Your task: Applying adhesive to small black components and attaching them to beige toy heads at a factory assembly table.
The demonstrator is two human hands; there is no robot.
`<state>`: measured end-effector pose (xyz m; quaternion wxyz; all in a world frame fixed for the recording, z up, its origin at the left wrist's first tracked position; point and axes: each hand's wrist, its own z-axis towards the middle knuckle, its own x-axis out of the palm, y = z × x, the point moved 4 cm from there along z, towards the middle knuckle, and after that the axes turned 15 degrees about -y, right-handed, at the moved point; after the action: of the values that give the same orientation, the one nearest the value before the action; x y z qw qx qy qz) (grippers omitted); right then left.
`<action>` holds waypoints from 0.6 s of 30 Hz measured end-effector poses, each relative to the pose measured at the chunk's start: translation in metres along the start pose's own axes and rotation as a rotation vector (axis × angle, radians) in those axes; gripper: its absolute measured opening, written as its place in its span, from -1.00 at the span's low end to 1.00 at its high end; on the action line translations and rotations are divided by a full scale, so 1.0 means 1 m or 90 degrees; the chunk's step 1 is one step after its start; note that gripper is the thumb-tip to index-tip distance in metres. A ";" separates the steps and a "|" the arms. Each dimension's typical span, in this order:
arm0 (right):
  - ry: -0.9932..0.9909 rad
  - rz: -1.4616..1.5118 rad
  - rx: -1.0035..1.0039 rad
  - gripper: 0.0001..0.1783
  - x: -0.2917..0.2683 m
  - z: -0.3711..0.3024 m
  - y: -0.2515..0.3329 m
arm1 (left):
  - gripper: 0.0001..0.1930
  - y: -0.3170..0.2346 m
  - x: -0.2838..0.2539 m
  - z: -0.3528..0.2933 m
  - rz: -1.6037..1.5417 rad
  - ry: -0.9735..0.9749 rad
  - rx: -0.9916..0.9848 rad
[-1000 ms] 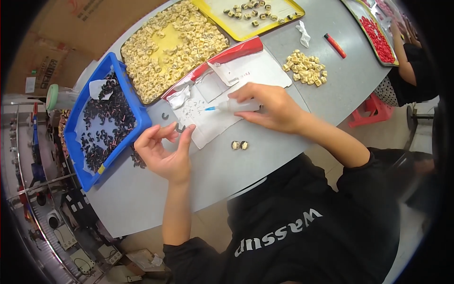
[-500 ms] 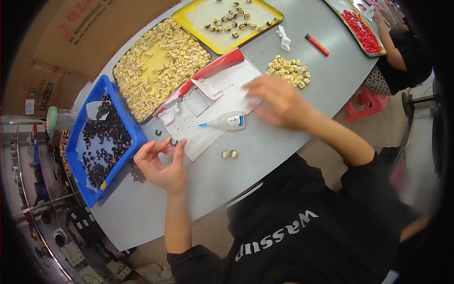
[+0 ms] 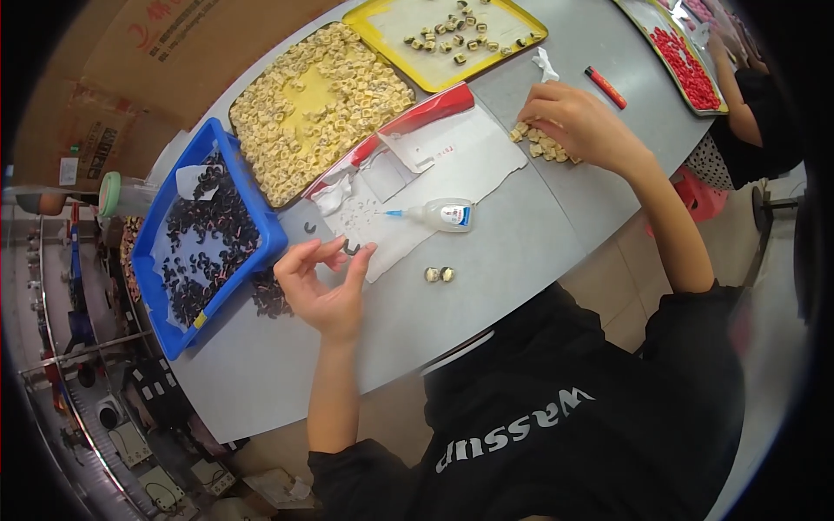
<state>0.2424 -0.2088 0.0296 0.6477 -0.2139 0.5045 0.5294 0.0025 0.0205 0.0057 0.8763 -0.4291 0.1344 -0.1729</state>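
Observation:
My left hand (image 3: 323, 285) pinches a small dark C-shaped piece (image 3: 351, 248) between thumb and fingertips, above the table near the white paper sheet (image 3: 486, 156). Another dark curved piece (image 3: 310, 227) lies on the table just beyond it. My right hand (image 3: 580, 126) is at the pile of small cream-coloured pieces (image 3: 549, 151), fingers bent and closed over it; what they grip is hidden. A clear glue bottle (image 3: 448, 214) with a blue needle tip lies on the paper. Two joined-looking cream and dark pieces (image 3: 440, 274) rest close to my body.
A blue tray (image 3: 276, 233) of dark curved pieces stands left. Beyond are a tray full of cream pieces (image 3: 300, 148) and a yellow-rimmed tray (image 3: 382, 35). A red marker (image 3: 605, 87) and white tissue (image 3: 545, 64) lie right. Another person's arm (image 3: 738, 95) is at a tray of red pieces (image 3: 682, 69).
My right hand has moved away from above the paper, to the right and farther off, onto the cream pile. My left hand still pinches the dark curved piece. The whole view has shifted slightly.

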 end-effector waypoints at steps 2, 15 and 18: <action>-0.046 0.090 0.063 -0.85 -0.005 0.005 0.003 | -0.42 -0.001 -0.002 0.001 0.006 -0.006 0.009; -0.144 0.660 0.096 -0.85 0.010 0.063 0.107 | -0.44 -0.007 0.002 0.003 -0.019 0.001 0.087; -0.069 0.798 0.124 -0.84 0.034 0.072 0.127 | -0.43 -0.008 0.001 0.003 -0.016 -0.007 0.099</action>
<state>0.1558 -0.0906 0.0612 0.2564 0.2090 0.5463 0.7695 0.0027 0.0173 0.0135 0.9055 -0.3623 0.1107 -0.1913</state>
